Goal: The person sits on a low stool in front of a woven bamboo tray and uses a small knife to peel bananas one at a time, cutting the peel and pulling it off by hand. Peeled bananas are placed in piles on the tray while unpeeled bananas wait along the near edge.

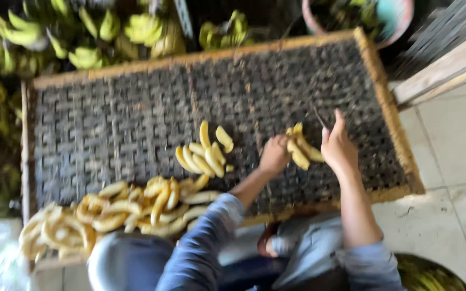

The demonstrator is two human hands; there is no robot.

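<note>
Looking down past the blue-grey sleeves (pixel 200 242) and the knees in the blurred head view, a dark round container (pixel 432 272) of greenish fruit sits at the lower right on the pale tiled floor (pixel 454 145). Just beyond the knees lies a wide woven drying tray (pixel 125 124) with a light bamboo frame, its dark mesh mostly bare. Along its near left edge a heap of peeled banana pieces (pixel 109 213) curls together, pale yellow and overlapping. Farther in, near the tray's middle, a small row of peeled bananas (pixel 206 153) lies side by side, a little apart from the heap. To the right of that row, the left hand (pixel 274 155) is closed in a loose fist against a small bunch of peeled bananas (pixel 302 151) resting on the mesh, and the right hand (pixel 339 146) presses on the same bunch from the other side, fingers together and one fingertip raised; a thin dark blade-like thing (pixel 319 117) shows just above it, though blur hides whether the hand grips it. Behind the tray's far edge, clusters of unpeeled green-yellow bananas (pixel 82 32) pile up, and a round basin (pixel 389 19) stands at the far right corner.
</note>
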